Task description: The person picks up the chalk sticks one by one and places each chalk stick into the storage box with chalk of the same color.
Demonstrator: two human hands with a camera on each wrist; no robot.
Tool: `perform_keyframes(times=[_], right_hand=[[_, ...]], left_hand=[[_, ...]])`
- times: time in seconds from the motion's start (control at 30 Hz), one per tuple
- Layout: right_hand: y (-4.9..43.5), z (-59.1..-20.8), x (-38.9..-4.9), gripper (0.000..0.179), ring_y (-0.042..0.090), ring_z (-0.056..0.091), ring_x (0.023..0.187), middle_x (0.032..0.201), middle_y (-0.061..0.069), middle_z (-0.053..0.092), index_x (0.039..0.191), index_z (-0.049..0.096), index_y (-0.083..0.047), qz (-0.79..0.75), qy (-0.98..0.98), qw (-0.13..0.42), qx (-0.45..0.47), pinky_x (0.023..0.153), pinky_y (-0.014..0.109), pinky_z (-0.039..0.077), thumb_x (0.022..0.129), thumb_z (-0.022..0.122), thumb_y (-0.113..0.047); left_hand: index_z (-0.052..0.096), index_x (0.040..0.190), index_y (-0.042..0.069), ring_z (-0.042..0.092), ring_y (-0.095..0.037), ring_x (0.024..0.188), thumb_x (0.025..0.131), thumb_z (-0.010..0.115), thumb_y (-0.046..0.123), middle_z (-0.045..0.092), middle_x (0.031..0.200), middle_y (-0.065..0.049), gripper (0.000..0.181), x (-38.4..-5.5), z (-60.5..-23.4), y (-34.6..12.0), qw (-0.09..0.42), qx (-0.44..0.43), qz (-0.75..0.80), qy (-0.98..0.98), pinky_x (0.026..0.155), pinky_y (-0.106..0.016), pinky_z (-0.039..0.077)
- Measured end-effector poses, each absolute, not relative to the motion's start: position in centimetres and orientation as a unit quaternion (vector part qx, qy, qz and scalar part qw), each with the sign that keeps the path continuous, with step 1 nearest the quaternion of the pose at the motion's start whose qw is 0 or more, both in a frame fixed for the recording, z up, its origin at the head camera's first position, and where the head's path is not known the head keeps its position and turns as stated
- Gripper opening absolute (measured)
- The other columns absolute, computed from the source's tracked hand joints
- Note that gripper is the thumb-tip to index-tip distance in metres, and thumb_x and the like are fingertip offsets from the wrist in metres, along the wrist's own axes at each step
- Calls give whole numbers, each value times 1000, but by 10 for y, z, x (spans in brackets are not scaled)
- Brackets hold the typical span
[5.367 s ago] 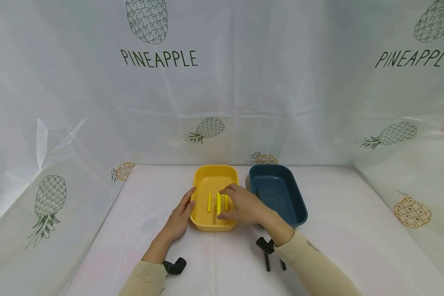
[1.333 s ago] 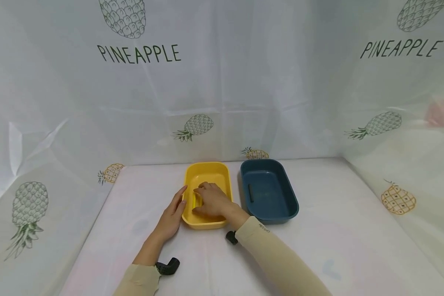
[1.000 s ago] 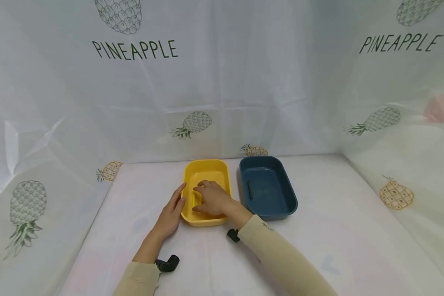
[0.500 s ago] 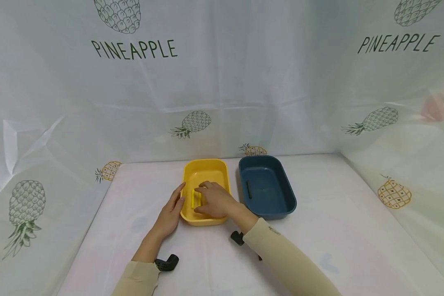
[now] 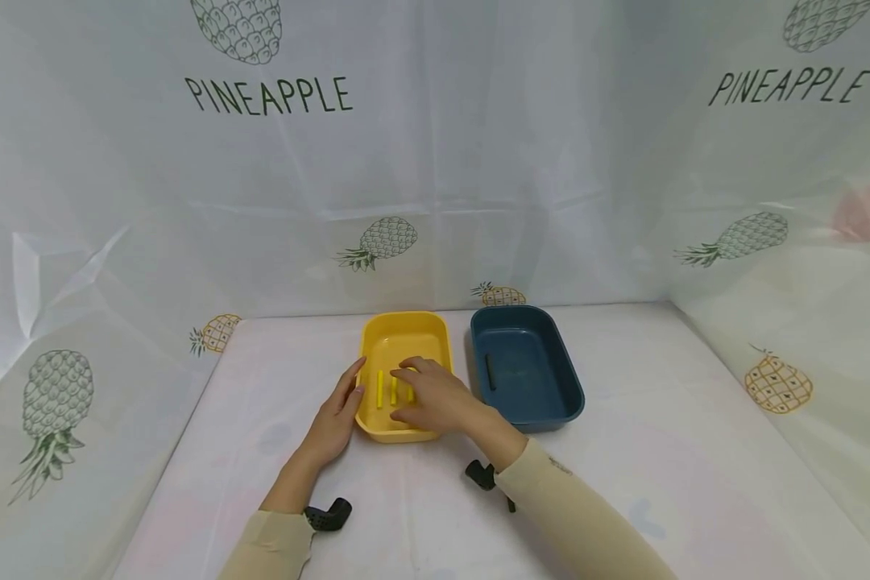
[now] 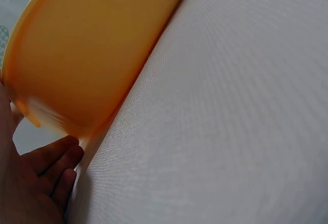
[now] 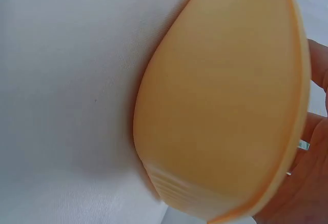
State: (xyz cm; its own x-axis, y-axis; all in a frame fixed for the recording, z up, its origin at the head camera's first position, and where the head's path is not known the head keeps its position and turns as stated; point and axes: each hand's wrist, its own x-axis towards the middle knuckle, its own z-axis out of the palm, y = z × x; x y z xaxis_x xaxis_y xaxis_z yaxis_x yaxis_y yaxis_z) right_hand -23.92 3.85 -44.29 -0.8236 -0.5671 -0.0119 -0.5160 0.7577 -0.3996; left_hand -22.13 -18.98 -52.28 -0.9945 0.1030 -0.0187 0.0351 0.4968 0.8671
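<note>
The yellow tray (image 5: 403, 322) stands on the cloth-covered table, with slim yellow sticks (image 5: 379, 390) lying side by side in it. My left hand (image 5: 333, 423) rests along the tray's left wall with fingers extended at the rim; in the left wrist view its fingers (image 6: 64, 160) are beside the tray's lower edge. My right hand (image 5: 438, 396) hangs over the tray's right half, thumb and fingers parted and gripping nothing visible. It partly hides the stick nearest it and covers the tray's floor beneath. In the right wrist view the tray's wall (image 7: 220, 90) blocks the sticks.
A dark blue tray (image 5: 569, 403) stands to the right of the yellow one, with a dark stick (image 5: 490, 372) inside near its left wall. Another short dark piece (image 5: 511, 505) shows beside the right sleeve. Behind rises a white pineapple-print sheet (image 5: 435, 161).
Since 5.4 seconds ago a yellow stick has appeared further left in the tray. Over the last half second my right hand has drawn right, uncovering sticks. My left hand has stayed at the rim.
</note>
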Motion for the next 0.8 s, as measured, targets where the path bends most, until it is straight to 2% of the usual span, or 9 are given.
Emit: perform_keyframes(times=[0.47, 0.8], right_hand=[[66, -438, -229, 68, 30, 47, 145, 160, 7, 46, 151, 55, -15, -263, 919, 52, -291, 117, 51, 46, 93, 76, -44], [88, -439, -221, 69, 29, 43, 148, 162, 4, 42, 152, 53, -19, -300, 916, 39, -264, 119, 54, 44, 93, 77, -45]], left_hand=[[23, 158, 56, 23, -36, 160, 112, 36, 46, 23, 173, 0, 49, -222, -523, -189, 32, 39, 508, 860, 127, -64, 20], [22, 160, 53, 21, -34, 160, 113, 36, 44, 22, 174, 0, 51, -221, -522, -189, 31, 39, 508, 860, 128, -62, 19]])
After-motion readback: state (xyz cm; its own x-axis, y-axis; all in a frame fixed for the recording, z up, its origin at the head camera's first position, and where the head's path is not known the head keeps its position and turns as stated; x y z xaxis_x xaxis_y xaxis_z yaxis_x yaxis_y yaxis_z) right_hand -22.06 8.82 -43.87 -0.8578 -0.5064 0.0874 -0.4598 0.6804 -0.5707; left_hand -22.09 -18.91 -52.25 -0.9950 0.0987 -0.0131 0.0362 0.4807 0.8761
